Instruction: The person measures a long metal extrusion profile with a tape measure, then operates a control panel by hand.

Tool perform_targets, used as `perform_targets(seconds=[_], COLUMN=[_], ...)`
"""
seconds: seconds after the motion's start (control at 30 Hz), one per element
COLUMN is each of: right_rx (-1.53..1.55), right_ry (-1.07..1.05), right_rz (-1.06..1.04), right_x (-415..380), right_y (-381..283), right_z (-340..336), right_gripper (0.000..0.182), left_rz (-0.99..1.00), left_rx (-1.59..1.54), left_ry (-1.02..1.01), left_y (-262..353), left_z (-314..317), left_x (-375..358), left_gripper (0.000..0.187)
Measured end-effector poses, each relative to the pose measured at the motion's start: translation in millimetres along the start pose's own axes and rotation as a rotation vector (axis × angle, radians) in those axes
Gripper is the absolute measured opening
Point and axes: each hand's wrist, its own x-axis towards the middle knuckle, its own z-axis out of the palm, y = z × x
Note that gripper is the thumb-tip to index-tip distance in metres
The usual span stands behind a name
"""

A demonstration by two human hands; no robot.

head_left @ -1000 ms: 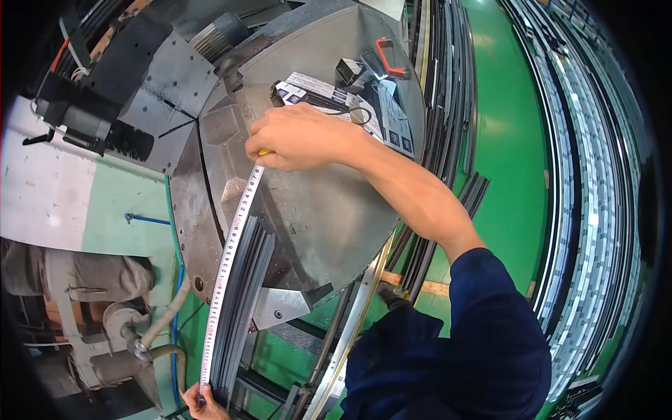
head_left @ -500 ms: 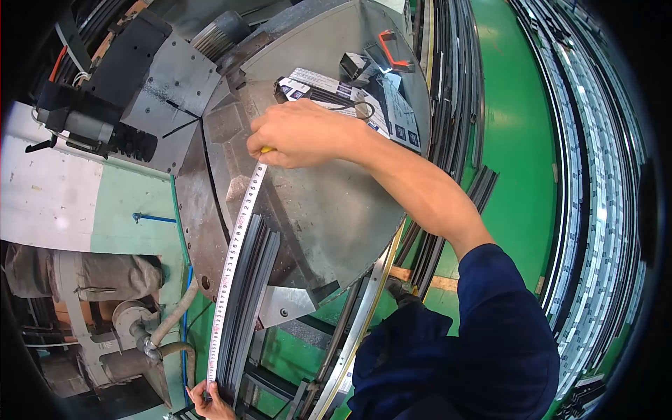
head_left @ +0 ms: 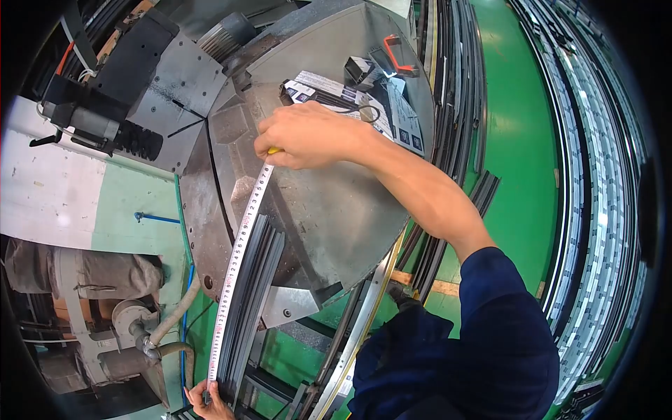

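My right hand [head_left: 308, 133] is closed around a yellow tape measure [head_left: 274, 150] above the metal machine table [head_left: 336, 210]. From it the white tape blade [head_left: 235, 266] runs down along the left side of several dark grey profiles [head_left: 252, 294]. My left hand [head_left: 210, 402], at the bottom edge of the view, pinches the lower end of the blade beside the profiles. Most of the tape's case is hidden in my right hand.
Labelled offcuts [head_left: 336, 87] and an orange-handled item [head_left: 397, 57] lie at the back of the machine table. A black motor unit [head_left: 91, 126] stands at left. Long dark bars [head_left: 458, 91] and wrapped profiles [head_left: 602, 182] lie at right over green floor.
The machine, profiles and hand with the tape appear shifted slightly right and down in the view. Both hands keep their grip on the tape measure.
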Motion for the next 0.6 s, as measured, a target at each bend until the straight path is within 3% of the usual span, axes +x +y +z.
perform_targets(seconds=[0.23,0.37,0.5,0.6], right_rx=[0.01,0.016,0.026,0.025], right_ry=[0.026,0.032,-0.009,-0.007], right_rz=[-0.019,-0.02,0.002,-0.01], right_x=[-0.6,-0.7,-2.0,-2.7], right_y=[2.5,2.0,0.1,1.6], right_z=[3.2,2.5,-3.3,-3.0], right_gripper=[0.019,0.019,0.018,0.017], left_rz=[-0.099,0.242,0.345,0.289], left_rx=[-0.088,0.167,0.218,0.126], left_ry=[0.038,0.117,0.129,0.1], left_y=[2.6,11.3,9.5,17.9], left_z=[4.3,7.0,7.9,8.8], left_x=[-3.3,-0.1,-2.3,-4.8], left_gripper=[0.014,0.013,0.016,0.014])
